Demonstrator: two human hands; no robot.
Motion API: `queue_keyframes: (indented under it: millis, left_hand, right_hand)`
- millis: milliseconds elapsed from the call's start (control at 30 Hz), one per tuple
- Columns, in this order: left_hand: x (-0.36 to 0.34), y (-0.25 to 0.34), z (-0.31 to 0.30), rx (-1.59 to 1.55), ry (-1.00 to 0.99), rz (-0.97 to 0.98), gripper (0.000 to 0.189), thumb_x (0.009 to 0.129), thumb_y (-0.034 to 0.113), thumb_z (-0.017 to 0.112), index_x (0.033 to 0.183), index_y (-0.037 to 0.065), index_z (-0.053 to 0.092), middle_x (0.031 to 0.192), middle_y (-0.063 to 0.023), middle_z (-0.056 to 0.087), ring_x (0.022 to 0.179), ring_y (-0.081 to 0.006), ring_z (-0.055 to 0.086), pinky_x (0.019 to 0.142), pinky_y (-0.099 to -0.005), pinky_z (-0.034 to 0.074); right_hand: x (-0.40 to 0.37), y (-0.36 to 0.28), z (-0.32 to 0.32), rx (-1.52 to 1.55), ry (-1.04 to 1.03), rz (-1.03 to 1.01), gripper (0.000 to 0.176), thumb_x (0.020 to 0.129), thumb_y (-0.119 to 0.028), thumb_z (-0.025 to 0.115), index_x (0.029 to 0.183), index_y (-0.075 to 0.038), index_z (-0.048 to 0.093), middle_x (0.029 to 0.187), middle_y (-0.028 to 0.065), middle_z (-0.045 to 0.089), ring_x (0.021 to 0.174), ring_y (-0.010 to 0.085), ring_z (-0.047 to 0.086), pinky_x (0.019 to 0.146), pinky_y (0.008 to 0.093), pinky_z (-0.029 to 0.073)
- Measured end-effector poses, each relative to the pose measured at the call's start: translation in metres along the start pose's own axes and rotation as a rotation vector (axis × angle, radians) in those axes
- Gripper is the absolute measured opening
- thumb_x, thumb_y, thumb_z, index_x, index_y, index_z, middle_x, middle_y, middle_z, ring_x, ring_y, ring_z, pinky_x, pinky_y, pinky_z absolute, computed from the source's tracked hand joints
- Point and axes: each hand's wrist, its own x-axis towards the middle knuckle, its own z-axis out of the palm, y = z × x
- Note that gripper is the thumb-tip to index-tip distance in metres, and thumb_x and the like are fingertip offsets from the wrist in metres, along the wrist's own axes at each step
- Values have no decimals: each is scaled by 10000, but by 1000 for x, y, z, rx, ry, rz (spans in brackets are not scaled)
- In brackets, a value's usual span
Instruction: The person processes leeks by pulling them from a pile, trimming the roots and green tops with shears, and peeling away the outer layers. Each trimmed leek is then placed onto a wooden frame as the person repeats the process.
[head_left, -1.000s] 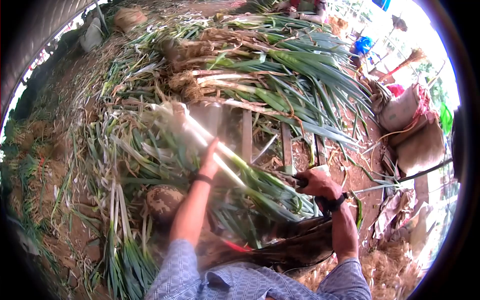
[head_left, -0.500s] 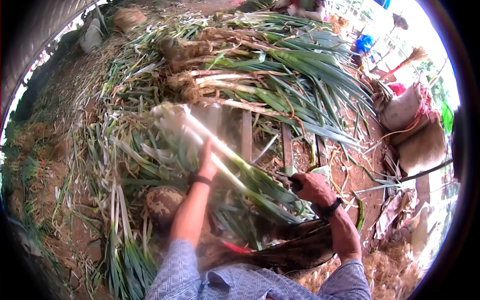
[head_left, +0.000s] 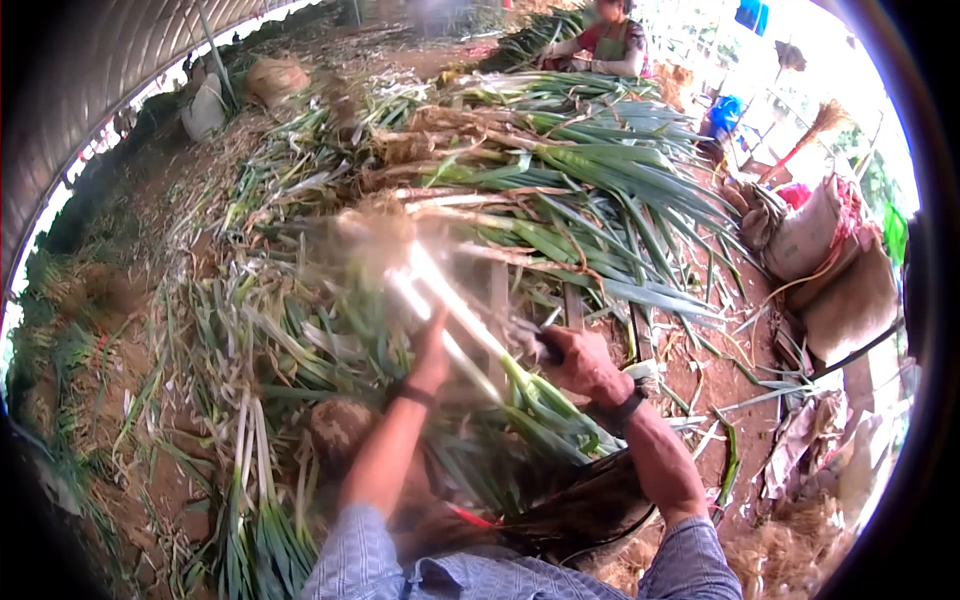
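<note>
My left hand grips two long green onions by their white stems, roots pointing up and away from me. Their green leaves run down to the right, toward my lap. Close beside the stems, my right hand is closed round a dark-handled tool with a thin tip aimed at the onions. Haze and motion blur cover the root end and the tool's tip. Just beyond lies a large pile of unpeeled green onions, roots to the left and leaves to the right.
Wooden slats show under the pile. Stripped leaves litter the ground at left, near a bundle of white-stemmed onions. Stuffed sacks stand at right, with a broom behind. Another person sits at the far side.
Both hands stay on the onions and the tool. My right hand has moved left and slightly up, closer to the stems. The view has tilted up, bringing the other person more into sight.
</note>
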Motion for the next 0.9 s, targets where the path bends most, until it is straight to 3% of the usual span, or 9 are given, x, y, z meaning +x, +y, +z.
queue_keyframes:
  millis: [233,333,367,467,600,733,800,867,900]
  left_hand:
    - [-12,-9,-5,-55,39,7,491,932,457,683,1223,75,579,1074,-88,666,955,-245,691,768,-429,617]
    - [-22,-6,-1,-17,75,5,460,935,416,687,1223,74,579,1064,-91,672,940,-252,696,742,-441,632]
    - [-19,-11,-6,-16,52,-8,447,949,410,667,1225,71,577,1035,-99,679,934,-255,697,732,-433,636]
    - [-19,-14,-10,-17,71,5,417,970,404,633,1219,72,584,1013,-102,683,929,-254,698,734,-436,636]
    - [-33,-2,0,-62,39,-40,376,979,371,607,1180,54,602,996,-120,682,908,-267,689,724,-454,611]
    - [-26,13,-8,-256,18,153,361,962,371,611,1132,52,610,986,-118,680,921,-273,673,847,-413,573]
    - [-30,48,-8,-258,155,36,384,948,364,621,1141,32,605,983,-126,679,950,-287,664,912,-427,538]
    - [0,58,-42,-209,118,215,302,932,330,647,1078,68,615,935,-99,671,873,-270,651,841,-404,550]
    - [8,76,-56,-242,-32,147,232,928,305,658,1024,100,607,871,-55,628,847,-231,624,811,-417,539]
  right_hand:
    - [2,-15,9,3,77,-156,235,879,-234,643,1081,-118,676,866,145,712,809,359,696,700,463,544]
    - [3,-27,6,-41,-20,-3,249,885,-239,635,1099,-117,673,879,152,719,810,363,695,689,461,541]
    - [3,-26,7,-23,16,-11,230,825,-237,680,995,-81,685,868,158,698,775,375,673,656,464,525]
    - [-2,-28,7,79,88,-112,245,831,-246,676,1016,-87,692,872,165,702,777,380,675,673,462,536]
    - [-7,-13,9,85,20,-125,262,835,-252,678,1043,-93,699,843,168,705,759,384,680,680,461,547]
    - [-17,-13,2,-4,-183,-148,253,830,-251,678,1029,-97,702,856,179,705,754,385,680,681,464,543]
    - [-23,4,5,83,-252,-160,346,817,-280,689,1116,-107,710,859,196,701,794,388,678,711,467,539]
    - [-30,6,-5,89,-315,-106,414,800,-304,710,1161,-103,703,879,207,700,821,391,678,730,456,540]
    - [-32,20,0,58,-364,-58,449,785,-317,731,1172,-92,698,877,206,700,826,387,683,743,453,539]
